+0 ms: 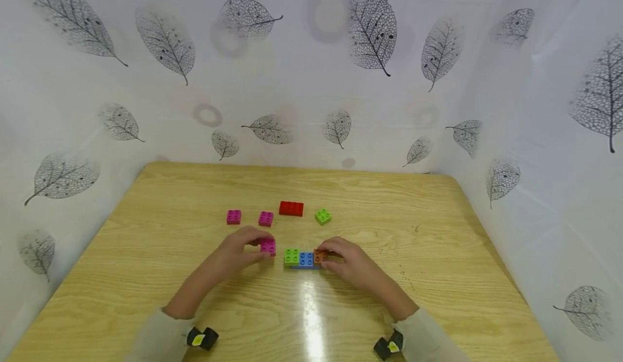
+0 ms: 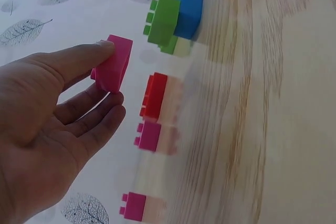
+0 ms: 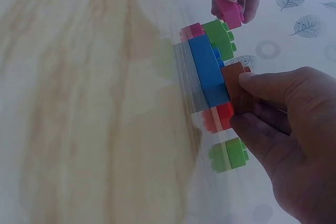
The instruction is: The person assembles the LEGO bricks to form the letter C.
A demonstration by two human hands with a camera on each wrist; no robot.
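Observation:
Between thumb and fingers, my left hand (image 1: 242,247) pinches a pink toy brick (image 2: 115,62), raised above the table in the left wrist view. My right hand (image 1: 351,260) grips an orange-brown brick (image 3: 237,85) at the right end of a blue brick (image 1: 306,259). A lime green brick (image 1: 291,256) sits on the blue brick's left end, overhanging it a little. Blue studs show in the middle, between the green and orange-brown bricks. The pink brick is just left of this stack, with a small gap between.
Behind the hands lie two pink bricks (image 1: 234,217), a red brick (image 1: 291,208) and another lime green brick (image 1: 323,216). They rest on a wood-grain table (image 1: 413,210). A white leaf-print curtain (image 1: 302,80) hangs round the table's back and sides.

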